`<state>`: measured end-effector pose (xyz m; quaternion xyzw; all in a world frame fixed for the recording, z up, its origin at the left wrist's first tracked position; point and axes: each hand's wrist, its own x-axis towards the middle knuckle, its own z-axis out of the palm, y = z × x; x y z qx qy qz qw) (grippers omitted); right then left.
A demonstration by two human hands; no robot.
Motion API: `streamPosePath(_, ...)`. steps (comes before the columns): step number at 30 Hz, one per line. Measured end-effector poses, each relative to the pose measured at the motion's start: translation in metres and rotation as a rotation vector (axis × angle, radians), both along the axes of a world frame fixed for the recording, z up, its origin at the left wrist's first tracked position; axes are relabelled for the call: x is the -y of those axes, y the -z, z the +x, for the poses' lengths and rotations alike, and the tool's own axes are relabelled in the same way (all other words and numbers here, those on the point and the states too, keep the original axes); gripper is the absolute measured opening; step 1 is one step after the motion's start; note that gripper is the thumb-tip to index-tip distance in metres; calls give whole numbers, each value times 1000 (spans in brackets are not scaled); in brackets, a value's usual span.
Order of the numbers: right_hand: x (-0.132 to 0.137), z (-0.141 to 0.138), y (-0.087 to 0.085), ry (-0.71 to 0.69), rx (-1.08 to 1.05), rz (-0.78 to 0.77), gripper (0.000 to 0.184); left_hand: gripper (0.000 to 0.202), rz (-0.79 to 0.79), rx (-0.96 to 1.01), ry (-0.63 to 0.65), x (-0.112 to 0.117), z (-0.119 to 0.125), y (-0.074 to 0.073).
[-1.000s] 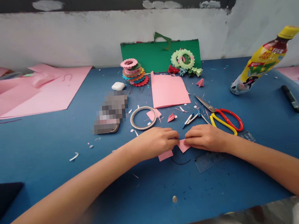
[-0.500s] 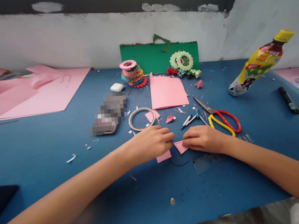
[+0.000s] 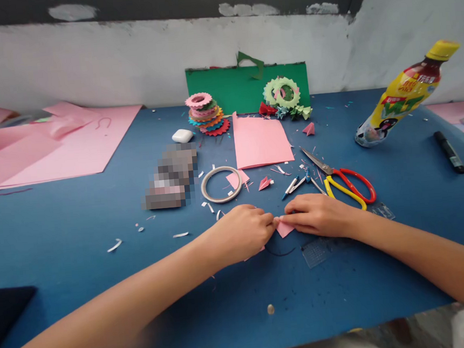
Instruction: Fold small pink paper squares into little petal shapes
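Note:
My left hand [image 3: 243, 232] and my right hand [image 3: 319, 215] meet over a small folded pink paper piece [image 3: 284, 228] on the blue table [image 3: 102, 272]. The fingers of both hands are closed and press on the paper's edge. A second pink scrap lies almost hidden under my left hand. Just behind my right hand lie red and yellow scissors [image 3: 344, 183] and a small compass [image 3: 300, 182]. A roll of tape [image 3: 220, 183] rests just beyond my left hand.
A pink sheet [image 3: 259, 140], stacked paper rosettes [image 3: 207, 114], a green card [image 3: 244, 88] and a paper wreath [image 3: 282, 92] sit at the back. A yellow bottle [image 3: 404, 96] and black marker [image 3: 450, 152] lie right. Large pink sheets [image 3: 51, 146] lie left. A white case [image 3: 182, 135] lies nearby.
My left hand has slid right and forward, covering the second pink scrap, and now touches the folded piece beside my right hand's fingers.

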<state>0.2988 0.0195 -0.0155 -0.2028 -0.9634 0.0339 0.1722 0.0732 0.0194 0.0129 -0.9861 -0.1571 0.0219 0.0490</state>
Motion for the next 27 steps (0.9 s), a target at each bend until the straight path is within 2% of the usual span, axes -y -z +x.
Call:
streamPosePath(6,3,-1,-5,159,37,-8,26,10,-74,-56,-70,3,1,-6)
streamPosePath(12,1,4,-12,209,68,-99,25,14,-134,-42,-141,2,-4,-11)
streamPosePath(16,3,4,-15,243,94,-155,21,15,-170,40,-136,-1,-7,-9)
streamPosePath(20,6,1,-11,183,24,-115,42,18,-156,156,-108,-7,-8,1)
streamPosePath(23,8,-1,-8,118,4,-31,32,22,-130,209,-88,-12,-7,8)
streamPosePath(27,9,-3,-9,105,13,16,21,29,-74,242,-57,-13,-5,14)
